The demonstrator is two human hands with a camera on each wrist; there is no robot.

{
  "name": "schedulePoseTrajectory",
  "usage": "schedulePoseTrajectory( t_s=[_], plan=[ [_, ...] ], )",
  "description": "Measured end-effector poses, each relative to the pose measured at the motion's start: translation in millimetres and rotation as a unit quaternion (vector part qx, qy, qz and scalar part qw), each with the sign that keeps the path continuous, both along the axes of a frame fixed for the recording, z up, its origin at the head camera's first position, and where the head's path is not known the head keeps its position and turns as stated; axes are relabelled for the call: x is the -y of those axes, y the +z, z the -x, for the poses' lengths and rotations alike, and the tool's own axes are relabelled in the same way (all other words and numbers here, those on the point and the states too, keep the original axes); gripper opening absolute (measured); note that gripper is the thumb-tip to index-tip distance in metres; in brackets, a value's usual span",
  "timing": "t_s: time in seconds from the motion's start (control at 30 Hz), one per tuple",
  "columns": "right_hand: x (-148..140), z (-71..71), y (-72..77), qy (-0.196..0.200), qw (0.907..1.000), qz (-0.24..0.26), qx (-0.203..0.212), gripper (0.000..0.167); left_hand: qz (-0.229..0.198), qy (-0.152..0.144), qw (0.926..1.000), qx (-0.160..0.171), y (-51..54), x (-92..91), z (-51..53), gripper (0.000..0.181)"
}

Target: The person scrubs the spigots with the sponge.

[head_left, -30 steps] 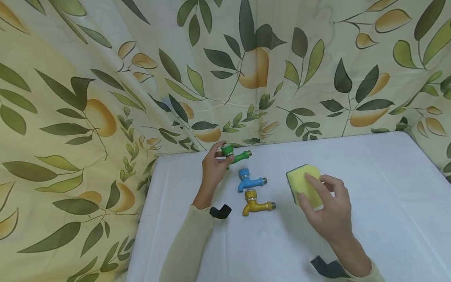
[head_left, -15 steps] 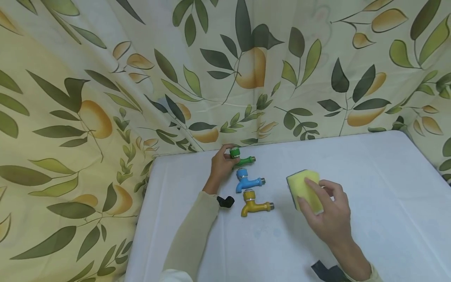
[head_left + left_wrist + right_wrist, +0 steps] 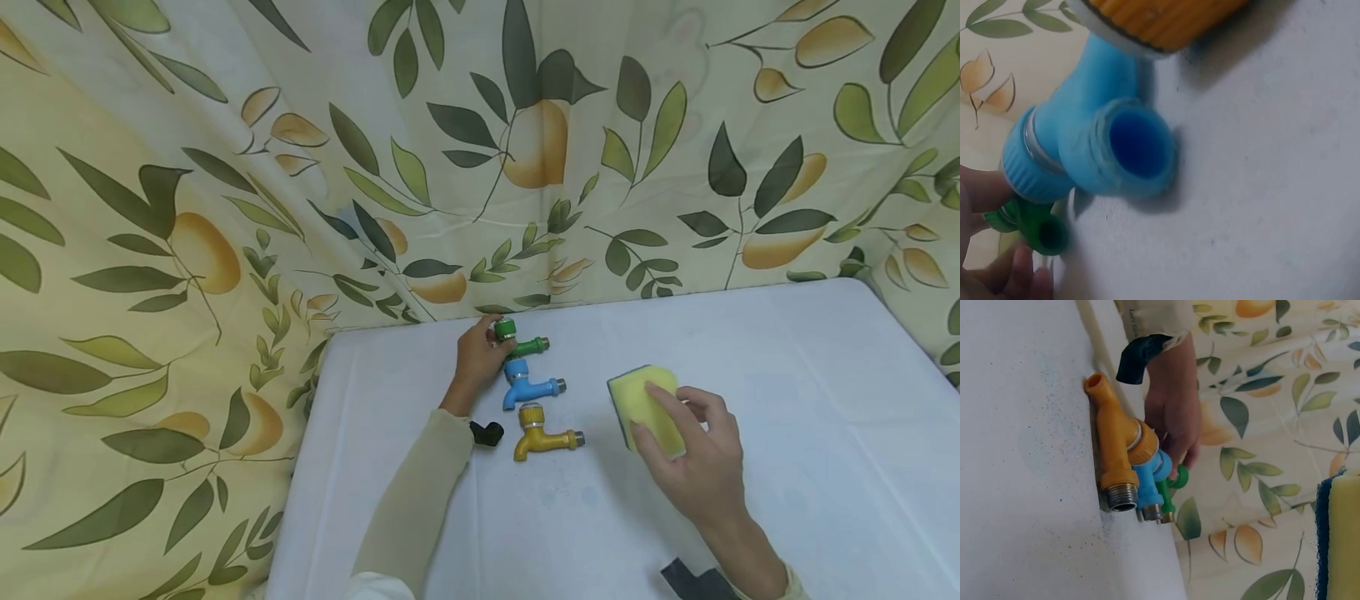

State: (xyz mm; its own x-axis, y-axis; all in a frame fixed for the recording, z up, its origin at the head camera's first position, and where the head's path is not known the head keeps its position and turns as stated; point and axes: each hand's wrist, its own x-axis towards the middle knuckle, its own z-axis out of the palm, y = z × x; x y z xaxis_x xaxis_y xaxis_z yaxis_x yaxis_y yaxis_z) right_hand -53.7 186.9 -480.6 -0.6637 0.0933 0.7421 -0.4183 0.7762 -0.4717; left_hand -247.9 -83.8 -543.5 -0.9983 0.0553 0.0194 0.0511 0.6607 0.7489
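At the back of the table my left hand (image 3: 480, 358) holds a green tap (image 3: 533, 346) around its knob, thumb in front. The tap's spout end faces the camera in the left wrist view, beside my fingers (image 3: 1019, 275). A blue tap (image 3: 536, 389) lies just in front of it, and nearer still a yellow tap (image 3: 555, 441). All three threaded ends point right. My right hand (image 3: 708, 467) pinches a yellow sponge (image 3: 647, 412) with a dark scouring side, raised over the table. Only a strip of that sponge (image 3: 1344, 537) shows in the right wrist view.
A white cloth covers the table (image 3: 810, 400). Behind and to the left hangs a leaf-patterned curtain (image 3: 450, 200). Dark strap pieces stick out at both wrists, one strap (image 3: 487, 433) near the yellow tap.
My left hand has brought the green tap down and slightly right, close behind the blue tap. The right hand and sponge have stayed nearly in place; the sponge is marginally lower.
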Motion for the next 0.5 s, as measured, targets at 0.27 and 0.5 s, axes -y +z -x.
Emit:
schedulePoseTrajectory(
  t_s=[0.27,0.5],
  plan=[
    [-2,-0.5,2.6,0.001,0.9985,-0.019,0.051,0.048,0.048,-0.016,0.9984,0.026,-4.1,9.4,5.0,0.062],
    [-12,20.0,2.0,-0.002,0.9811,-0.113,0.157,0.046,0.029,-0.016,0.9991,0.028,3.0,13.0,-7.3,0.063]
  ],
)
